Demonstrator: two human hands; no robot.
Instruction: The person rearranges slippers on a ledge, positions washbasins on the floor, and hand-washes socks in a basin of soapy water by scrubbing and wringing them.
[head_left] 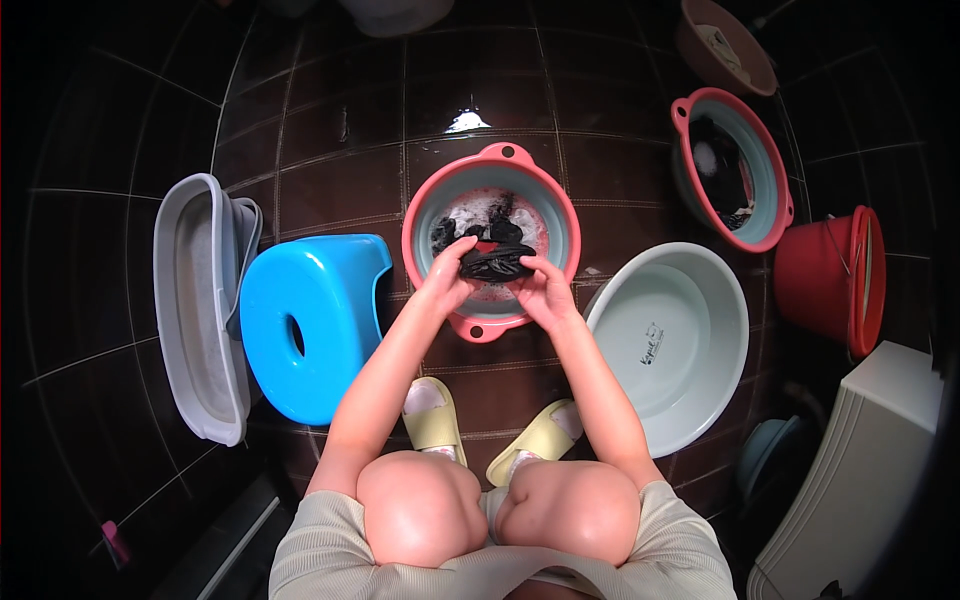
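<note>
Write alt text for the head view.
The person's left hand and right hand hold bunched black cloth over a pink-rimmed basin of suds on dark floor tiles. A blue plastic stool is at left; a pale washbasin and red bucket are at right.

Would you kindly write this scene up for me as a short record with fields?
Left hand: holds the left part of a wet-looking black cloth
Right hand: holds the cloth's right end
Beneath the hands: pink-rimmed basin with suds
Left of basin: blue stool, grey tub
Right of basin: pale basin, red bucket
Footwear: yellow slippers
Floor: dark brown tiles
</note>
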